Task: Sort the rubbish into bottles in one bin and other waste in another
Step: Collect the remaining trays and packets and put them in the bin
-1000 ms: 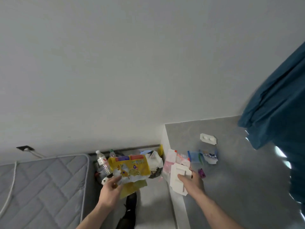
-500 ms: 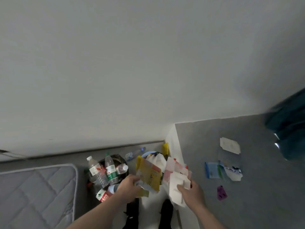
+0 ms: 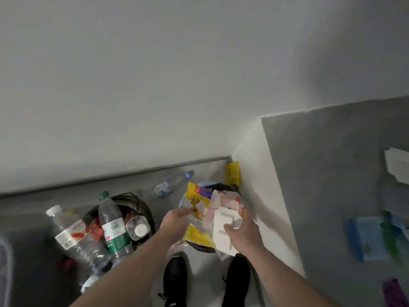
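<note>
a: fig. 1, item in hand? 
b: crumpled yellow printed plastic wrapper point(image 3: 197, 209), held over the lined bin of mixed waste point(image 3: 221, 186); left hand point(image 3: 174, 220) pinches its near edge with curled fingers.

a: and the right? 
b: right hand point(image 3: 243, 231) rests on a flat white moulded card tray point(image 3: 225, 229) above the same bin; the fingers look spread against it, though blur makes the grip uncertain.

a: handling? 
b: wrapper likely very light, limp and slick, so pinch an edge fold. tray likely light, stiff but crushable; take it by the rim.

a: bottles? 
b: clear plastic bottles point(image 3: 112, 227) fill the black-lined bin point(image 3: 141, 203) to the left; one clear bottle point(image 3: 171, 185) lies on the floor.
</note>
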